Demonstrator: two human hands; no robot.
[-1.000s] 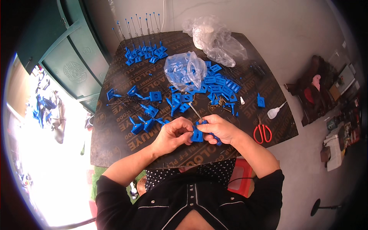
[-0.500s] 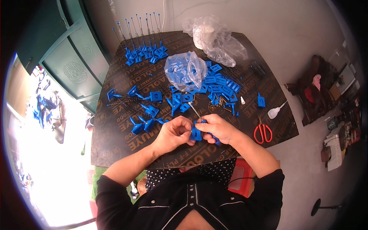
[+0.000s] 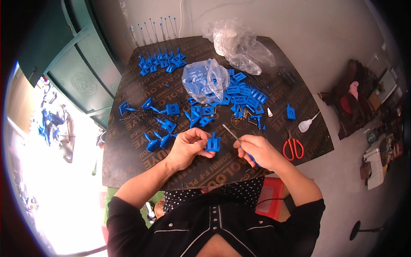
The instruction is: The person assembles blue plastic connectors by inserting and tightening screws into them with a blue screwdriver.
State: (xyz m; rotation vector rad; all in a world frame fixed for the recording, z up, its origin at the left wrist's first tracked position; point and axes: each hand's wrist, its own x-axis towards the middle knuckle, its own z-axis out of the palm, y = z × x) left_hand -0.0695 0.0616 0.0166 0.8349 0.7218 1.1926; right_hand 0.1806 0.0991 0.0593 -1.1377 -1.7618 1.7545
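Over the table's near edge, my left hand [image 3: 187, 147] pinches a blue plastic part [image 3: 213, 144], a square block with a slot and a short stem on top. My right hand [image 3: 260, 150] is closed round a screwdriver [image 3: 231, 132]. Its metal shaft points up and to the left, apart from the block, and a bit of blue handle shows under the palm. Beyond my hands lie loose blue plastic parts [image 3: 239, 91] in a heap, with small screws [image 3: 244, 115] beside them. Blue pieces with stems [image 3: 166, 125] lie to the left.
Blue stands with upright springs and wires [image 3: 160, 60] crowd the far left of the dark table [image 3: 295, 90]. A clear bag of blue parts [image 3: 205, 79] sits mid-table, a crumpled plastic bag [image 3: 244, 47] behind. Red-handled scissors [image 3: 293, 149] and a white squeeze bottle [image 3: 305, 125] lie right.
My right hand has drawn back to the right with the screwdriver, away from the blue part. My left hand has shifted slightly left and now holds the part alone.
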